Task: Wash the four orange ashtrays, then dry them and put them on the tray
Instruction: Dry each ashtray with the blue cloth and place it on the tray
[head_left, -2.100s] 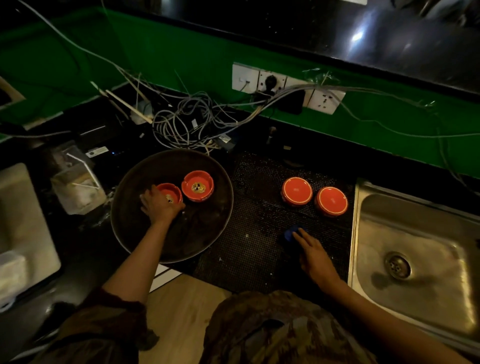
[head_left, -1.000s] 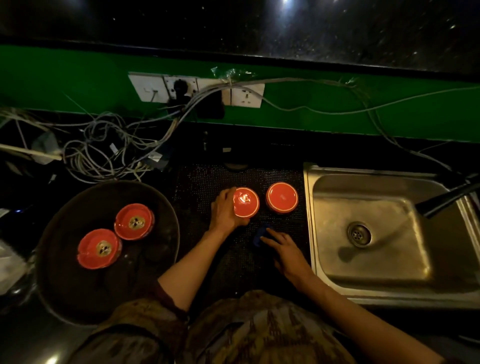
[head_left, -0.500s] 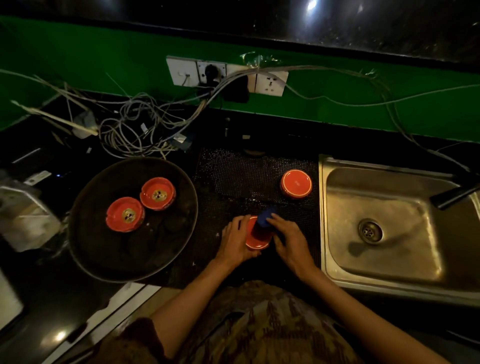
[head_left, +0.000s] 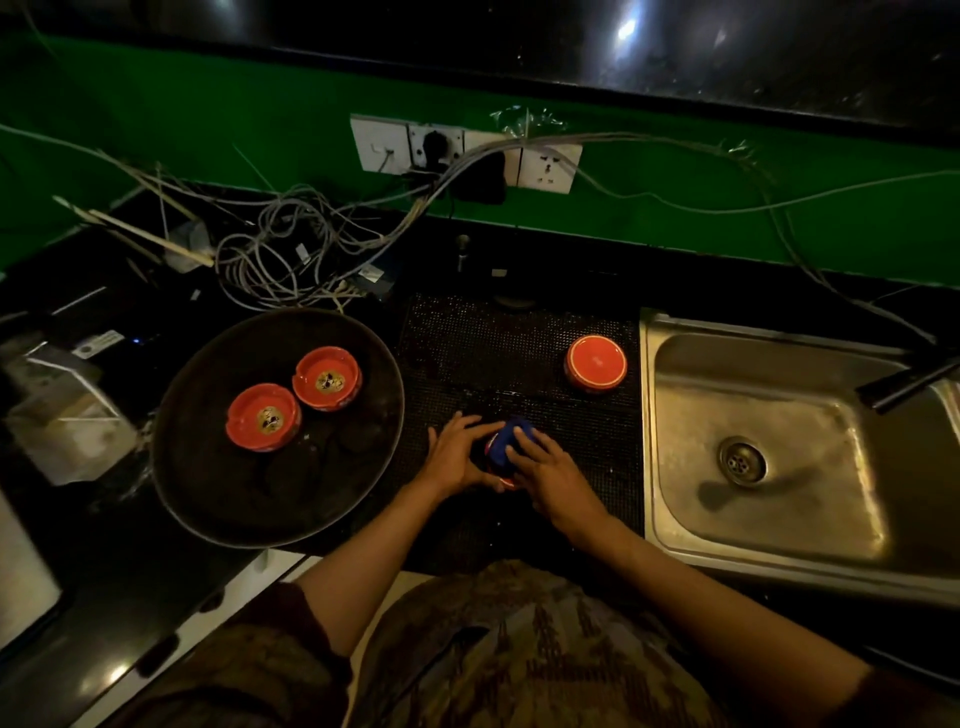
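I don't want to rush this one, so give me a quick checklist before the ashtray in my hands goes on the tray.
1. Left hand grips the held ashtray: ok.
2. Right hand presses the blue cloth on it: ok.
3. Ashtray fully dry: cannot tell.
4. Tray has free room beside its two ashtrays: ok.
5. Last ashtray on the mat, dried: cannot tell.
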